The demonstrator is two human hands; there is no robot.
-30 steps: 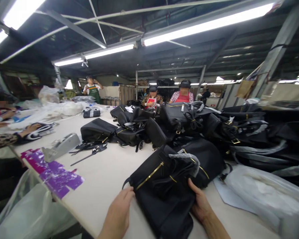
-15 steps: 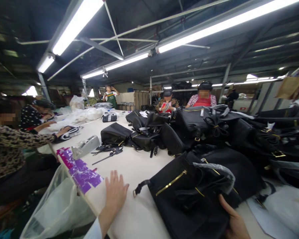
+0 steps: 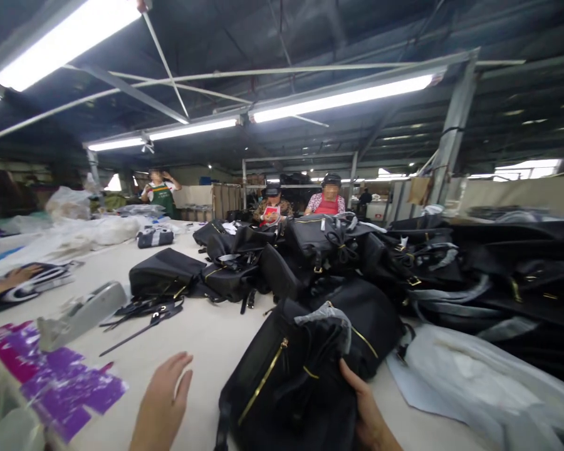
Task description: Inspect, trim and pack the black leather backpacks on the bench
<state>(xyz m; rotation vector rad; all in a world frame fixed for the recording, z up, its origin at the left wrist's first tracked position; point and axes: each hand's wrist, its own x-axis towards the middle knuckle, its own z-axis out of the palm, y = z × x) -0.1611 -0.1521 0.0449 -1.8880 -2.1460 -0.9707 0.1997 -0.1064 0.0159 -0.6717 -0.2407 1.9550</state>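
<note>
A black backpack [image 3: 282,376] with a gold zipper lies before me on the white table, tilted slightly. Clear wrapping covers the carry handle [image 3: 326,319] at its top. My right hand [image 3: 364,407] grips the bag's right side, thumb on the outer face and the other fingers hidden behind it. To the left of the bag, my left hand [image 3: 164,401] is held over the table, open and holding nothing, with its thumb apart from the fingers. A dark strap [image 3: 223,426] hangs from the bag's lower left side.
Black bags [image 3: 319,244] are heaped behind and to the right. A grey tape dispenser [image 3: 82,313] stands left, by purple tape [image 3: 66,382] on the table edge. Loose black straps [image 3: 145,319] lie near it. Clear plastic bags [image 3: 474,376] lie right. Co-workers [image 3: 326,203] are across the table.
The view has swung to the right. My left hand, flat on the table with fingers spread before, is now turned sideways with fingers closer together. My right hand stays on the backpack, which has turned slightly.
</note>
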